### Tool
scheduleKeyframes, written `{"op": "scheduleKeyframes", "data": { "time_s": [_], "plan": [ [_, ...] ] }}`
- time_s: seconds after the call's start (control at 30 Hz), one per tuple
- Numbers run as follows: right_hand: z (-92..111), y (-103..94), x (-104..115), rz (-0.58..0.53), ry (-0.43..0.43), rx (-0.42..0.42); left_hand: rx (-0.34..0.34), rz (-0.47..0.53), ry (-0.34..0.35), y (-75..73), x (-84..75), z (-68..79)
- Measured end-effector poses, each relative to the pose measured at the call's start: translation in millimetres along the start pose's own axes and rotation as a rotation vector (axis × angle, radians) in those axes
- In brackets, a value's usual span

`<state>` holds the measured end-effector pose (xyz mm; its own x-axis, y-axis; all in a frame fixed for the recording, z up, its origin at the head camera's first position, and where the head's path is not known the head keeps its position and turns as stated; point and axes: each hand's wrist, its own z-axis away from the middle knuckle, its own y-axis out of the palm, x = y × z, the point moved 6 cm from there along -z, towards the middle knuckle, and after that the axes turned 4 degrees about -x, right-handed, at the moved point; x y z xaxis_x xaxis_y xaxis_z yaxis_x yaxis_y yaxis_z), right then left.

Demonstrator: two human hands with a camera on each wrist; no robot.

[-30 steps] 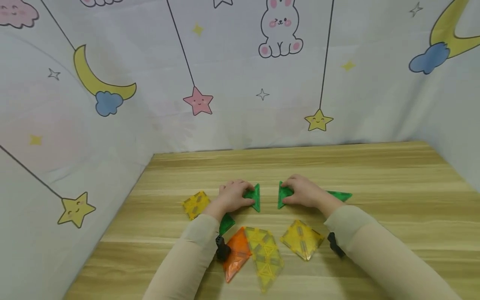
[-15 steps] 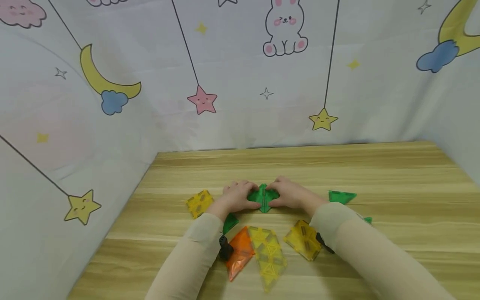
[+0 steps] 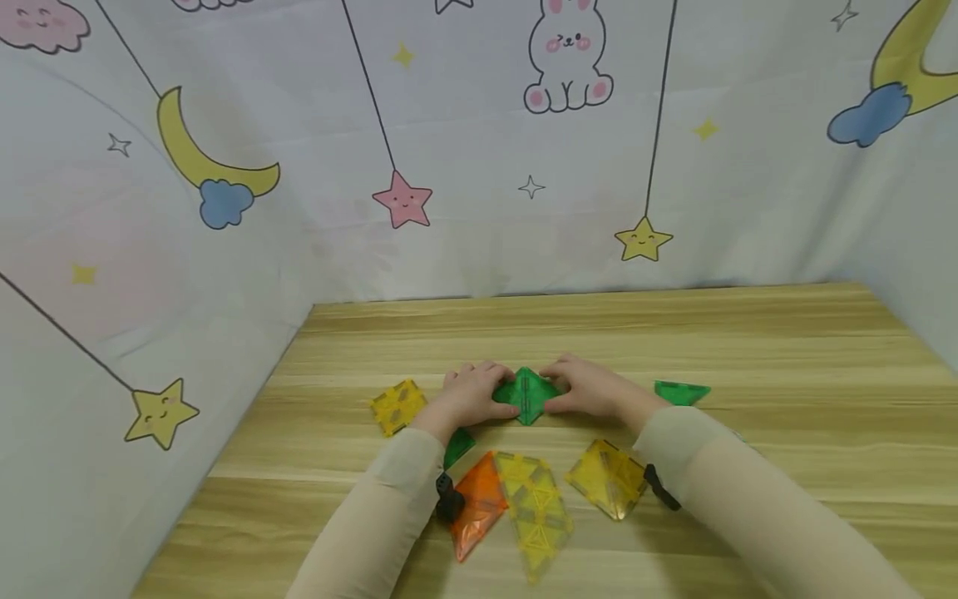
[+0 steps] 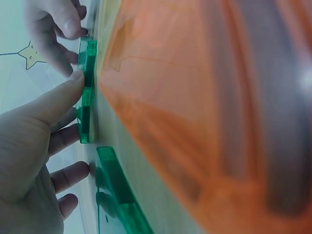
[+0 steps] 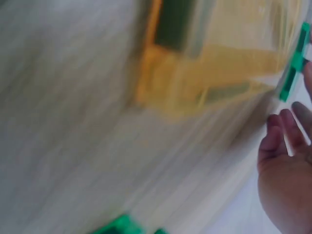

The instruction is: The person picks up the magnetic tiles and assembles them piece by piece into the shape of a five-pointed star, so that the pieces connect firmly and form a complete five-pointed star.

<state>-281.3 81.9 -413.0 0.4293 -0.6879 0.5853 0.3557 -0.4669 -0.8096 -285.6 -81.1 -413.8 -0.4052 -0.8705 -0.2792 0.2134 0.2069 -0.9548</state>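
Two green triangular magnetic tiles (image 3: pixel 526 398) stand edge to edge as a diamond on the table, in the middle of the head view. My left hand (image 3: pixel 473 394) pinches the left one between thumb and fingers; in the left wrist view the thumb presses on the green tile edge (image 4: pixel 86 97). My right hand (image 3: pixel 591 388) is at the diamond's right corner, fingers loosely parted around it. In the right wrist view, the right hand's fingers (image 5: pixel 288 129) lie a little apart from the green tile (image 5: pixel 295 63).
Nearer lie an orange tile piece (image 3: pixel 479 507), a pale yellow tile piece (image 3: pixel 534 507) and a yellow square (image 3: pixel 608 481). A darker yellow square (image 3: pixel 398 408) sits left. Loose green tiles lie by the left wrist (image 3: pixel 457 447) and beyond the right arm (image 3: pixel 681 393). A printed curtain (image 3: pixel 479 249) hangs behind.
Both hands brought their green tiles together until the edges met. Since then the right hand has drawn slightly right and loosened from its tile; the left hand has stayed.
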Motion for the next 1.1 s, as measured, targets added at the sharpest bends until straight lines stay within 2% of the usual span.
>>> {"op": "scheduleKeyframes", "data": {
  "time_s": [0.2, 0.37, 0.5, 0.73, 0.93, 1.1],
  "plan": [
    [15.4, -9.1, -12.5, 0.006, 0.007, -0.009, -0.016, -0.079, -0.022, -3.3, 2.9, 3.3],
    [36.9, -24.3, -25.8, -0.011, 0.027, -0.029, -0.063, -0.136, -0.068, -9.8, 13.1, 7.0],
    [55.3, -40.3, -36.0, -0.040, 0.029, -0.060, -0.077, -0.125, -0.096, -11.8, 23.4, 7.7],
    [83.6, -60.0, -54.7, -0.014, 0.050, -0.103, -0.055, -0.126, -0.131, -12.0, 33.2, 6.6],
    [104.7, -71.0, -75.6, 0.033, 0.069, -0.141, -0.047, -0.150, -0.140, -13.1, 32.8, 6.1],
    [114.7, -76.1, -88.9, 0.067, 0.088, -0.171, -0.055, -0.142, -0.135, -15.1, 30.1, 4.6]
  ]
}}
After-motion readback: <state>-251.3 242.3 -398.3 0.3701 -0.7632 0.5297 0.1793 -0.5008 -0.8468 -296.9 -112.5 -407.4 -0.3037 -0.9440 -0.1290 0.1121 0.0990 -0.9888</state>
